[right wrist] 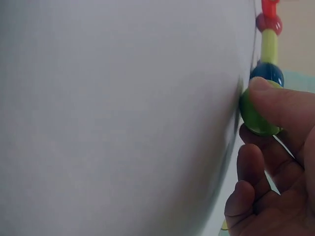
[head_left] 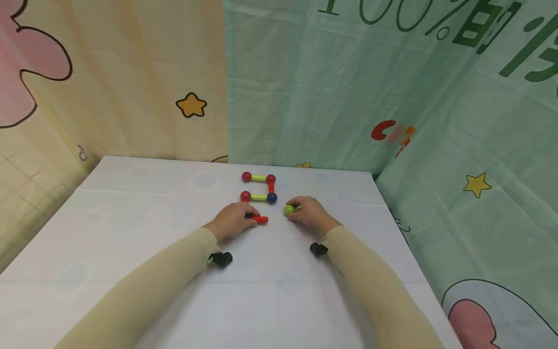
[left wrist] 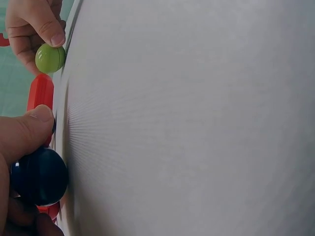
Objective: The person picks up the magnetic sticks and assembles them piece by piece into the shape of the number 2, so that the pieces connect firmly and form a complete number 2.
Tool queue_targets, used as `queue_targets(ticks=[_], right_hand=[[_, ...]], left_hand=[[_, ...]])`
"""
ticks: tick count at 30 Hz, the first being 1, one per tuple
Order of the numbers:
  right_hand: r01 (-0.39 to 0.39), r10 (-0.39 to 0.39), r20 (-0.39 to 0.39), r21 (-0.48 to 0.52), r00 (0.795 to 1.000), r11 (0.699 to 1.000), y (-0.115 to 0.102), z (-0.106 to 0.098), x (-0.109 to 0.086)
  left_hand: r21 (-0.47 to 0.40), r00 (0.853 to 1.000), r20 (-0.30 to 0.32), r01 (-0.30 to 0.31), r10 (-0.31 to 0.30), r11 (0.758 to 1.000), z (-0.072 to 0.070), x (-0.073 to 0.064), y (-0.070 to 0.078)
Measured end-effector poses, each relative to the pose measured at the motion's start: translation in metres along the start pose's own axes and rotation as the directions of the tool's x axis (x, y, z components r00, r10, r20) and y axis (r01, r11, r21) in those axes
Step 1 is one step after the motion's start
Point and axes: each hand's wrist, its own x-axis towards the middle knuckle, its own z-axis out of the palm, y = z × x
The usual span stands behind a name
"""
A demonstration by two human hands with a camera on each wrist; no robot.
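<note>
A figure of balls and short rods lies on the white table. It runs from a red ball (head_left: 246, 177) along a yellow-green rod (head_left: 259, 178), down through a red rod (head_left: 271, 187) to a dark blue ball (head_left: 272, 198) and back left to another red ball (head_left: 245, 196). Below that, my left hand (head_left: 231, 221) grips a second red rod (head_left: 261, 220), thumb on its side; a dark blue ball (left wrist: 42, 177) sits at the rod's near end under the fingers. Thumb and fingers of my right hand (head_left: 310, 213) pinch a green ball (head_left: 289, 210) just right of the rod's free end.
White cloth covers the table (head_left: 279, 300), whose back edge lies a little beyond the figure. Printed curtains (head_left: 305, 97) hang behind and at both sides. A black wrist device (head_left: 222, 259) sits at the left cuff, with another (head_left: 318, 249) at the right.
</note>
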Motion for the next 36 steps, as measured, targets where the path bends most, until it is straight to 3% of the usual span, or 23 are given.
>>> queue_targets(ticks=[18, 36], right_hand=[[0.071, -0.065, 0.091, -0.065, 0.994, 0.995, -0.024, 0.018, -0.007], [0.117, -0.11, 0.095, -0.072, 0.989, 0.991, -0.034, 0.023, -0.008]], left_hand=[[-0.006, 1.0, 0.005, 0.01, -0.01, 1.0, -0.002, -0.002, 0.003], [-0.025, 1.0, -0.006, 0.005, -0.005, 1.0, -0.001, -0.001, 0.002]])
